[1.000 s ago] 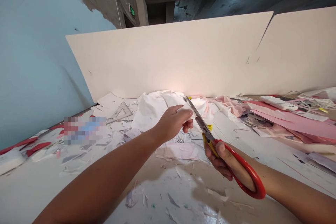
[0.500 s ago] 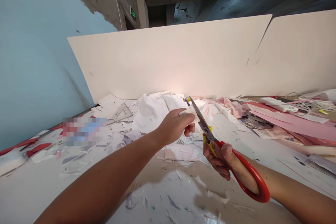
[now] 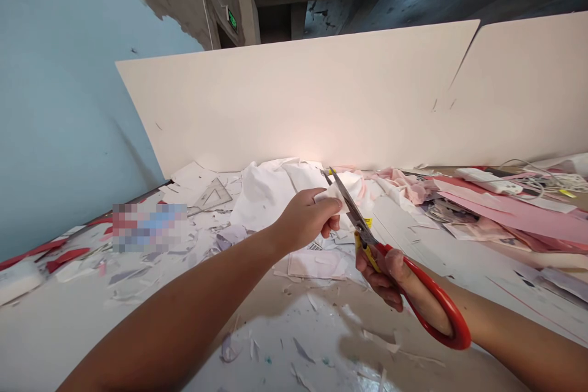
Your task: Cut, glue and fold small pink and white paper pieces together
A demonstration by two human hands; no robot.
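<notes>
My left hand point(image 3: 305, 214) pinches a small white piece of paper or cloth point(image 3: 334, 193) between thumb and fingers, in the middle of the view. A pair of scissors point(image 3: 356, 214) with red handles is in my right hand point(image 3: 390, 278), whose fingers wrap round the grips. The blades are slightly apart and lie across the right edge of the white piece, pointing away from me. Yellow shows on the inner side of one handle. Behind the hands lies a crumpled white cloth point(image 3: 261, 193).
Paper scraps point(image 3: 303, 349) litter the white table. A clear set square point(image 3: 214, 196) lies at the left. Pink sheets point(image 3: 523, 214) and a white power strip point(image 3: 489, 180) with cables are at the right. A tall white board point(image 3: 298, 104) stands along the back, beside a blue wall point(image 3: 68, 73).
Both hands hold nearly the same place. The scissor blades look slightly closer together at the white piece, and the camera view has shifted a little.
</notes>
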